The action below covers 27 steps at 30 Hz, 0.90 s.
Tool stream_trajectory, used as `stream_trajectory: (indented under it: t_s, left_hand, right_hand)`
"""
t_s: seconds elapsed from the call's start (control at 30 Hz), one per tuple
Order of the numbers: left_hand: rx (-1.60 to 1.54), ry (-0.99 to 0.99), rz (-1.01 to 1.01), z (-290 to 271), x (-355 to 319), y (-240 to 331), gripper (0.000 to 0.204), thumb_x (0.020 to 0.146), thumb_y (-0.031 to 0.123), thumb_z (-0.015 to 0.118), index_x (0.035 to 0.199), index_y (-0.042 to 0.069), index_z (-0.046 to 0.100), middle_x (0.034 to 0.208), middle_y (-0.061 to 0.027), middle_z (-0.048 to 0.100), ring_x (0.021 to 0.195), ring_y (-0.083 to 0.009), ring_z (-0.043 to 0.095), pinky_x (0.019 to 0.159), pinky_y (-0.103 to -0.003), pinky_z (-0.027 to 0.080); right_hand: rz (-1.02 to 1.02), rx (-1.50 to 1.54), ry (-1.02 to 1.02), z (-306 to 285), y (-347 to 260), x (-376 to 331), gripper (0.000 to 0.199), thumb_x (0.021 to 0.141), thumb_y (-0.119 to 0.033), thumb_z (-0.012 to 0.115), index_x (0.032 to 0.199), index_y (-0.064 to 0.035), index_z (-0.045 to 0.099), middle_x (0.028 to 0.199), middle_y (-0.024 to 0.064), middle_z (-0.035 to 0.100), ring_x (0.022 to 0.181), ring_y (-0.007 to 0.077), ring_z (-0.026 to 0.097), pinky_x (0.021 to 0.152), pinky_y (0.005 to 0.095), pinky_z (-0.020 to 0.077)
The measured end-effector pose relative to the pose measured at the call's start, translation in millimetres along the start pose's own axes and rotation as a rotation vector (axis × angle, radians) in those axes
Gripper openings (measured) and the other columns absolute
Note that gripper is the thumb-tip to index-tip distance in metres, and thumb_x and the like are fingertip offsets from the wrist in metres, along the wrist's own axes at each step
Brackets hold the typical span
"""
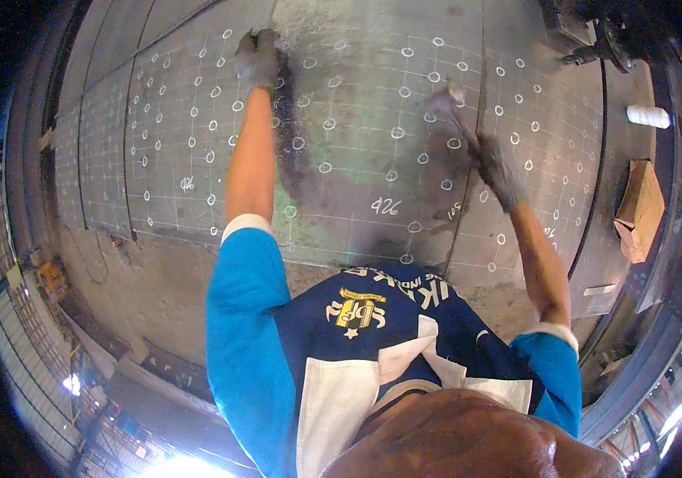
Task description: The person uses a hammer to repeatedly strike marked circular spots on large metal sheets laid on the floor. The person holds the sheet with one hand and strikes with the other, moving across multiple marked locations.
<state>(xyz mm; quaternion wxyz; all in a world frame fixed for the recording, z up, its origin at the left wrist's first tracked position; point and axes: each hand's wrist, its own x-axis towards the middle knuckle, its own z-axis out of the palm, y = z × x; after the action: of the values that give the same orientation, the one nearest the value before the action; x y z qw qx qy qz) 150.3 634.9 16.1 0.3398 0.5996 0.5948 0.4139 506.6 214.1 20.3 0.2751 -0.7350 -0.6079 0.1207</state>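
My right hand (500, 173), in a dark grey glove, is closed around the handle of a hammer (443, 102). The hammer's head is slightly blurred and hangs over the right part of a dark steel plate (349, 195). White chalk lines and many small chalk circles cover that plate. Farther away and to the left, my left hand (257, 61), also gloved, is down at the plate with its fingers curled together. What those fingers hold, if anything, is hidden. Beside the left hand a dark shadow falls across the plate.
More marked steel plates (102, 159) lie to the left, with straight seams between them. On the right are a white spool (648, 117) and an open brown cardboard box (640, 211). A dark metal fixture (613, 44) stands at the far right.
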Motion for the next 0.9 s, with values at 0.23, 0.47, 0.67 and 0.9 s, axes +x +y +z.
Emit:
stream_trajectory:
  t_s: [0.23,0.47,0.67,0.9]
  left_hand:
    - [-0.489,-0.136,-0.119,-60,-118,40,0.022,0.099,0.026,0.063,0.092,0.005,0.066,0.080,-0.0068,0.065,0.070,-0.0166,0.062,0.059,-0.033,0.050]
    - [-1.206,-0.172,-0.513,-86,-258,37,0.022,0.104,0.024,0.061,0.097,0.003,0.062,0.087,-0.0087,0.067,0.083,-0.0250,0.070,0.068,-0.035,0.064]
    - [-0.859,-0.219,-0.157,-132,-367,44,0.015,0.105,0.019,0.060,0.101,0.004,0.062,0.093,-0.0083,0.067,0.091,-0.0276,0.070,0.075,-0.035,0.064]
    - [-1.198,0.033,-0.385,-220,-428,7,0.015,0.105,0.020,0.060,0.100,0.006,0.063,0.097,-0.0052,0.065,0.084,-0.0205,0.064,0.074,-0.029,0.056]
  right_hand:
    - [0.338,-0.069,-0.261,-33,-11,-173,0.015,0.094,-0.016,0.064,0.102,-0.0023,0.065,0.092,0.0239,0.067,0.078,0.0410,0.066,0.066,0.0501,0.0486]
    - [0.185,-0.198,-0.047,5,-2,-218,0.030,0.093,-0.018,0.065,0.121,-0.0063,0.065,0.101,0.0239,0.071,0.086,0.0432,0.069,0.071,0.0528,0.0526]
    - [-0.019,-0.340,0.093,21,22,-231,0.033,0.093,-0.019,0.064,0.123,-0.0075,0.065,0.104,0.0248,0.071,0.086,0.0446,0.069,0.071,0.0547,0.0527]
    - [0.050,-0.378,0.121,10,-26,-212,0.034,0.092,-0.024,0.065,0.121,-0.0073,0.066,0.099,0.0251,0.071,0.088,0.0457,0.068,0.075,0.0563,0.0520]
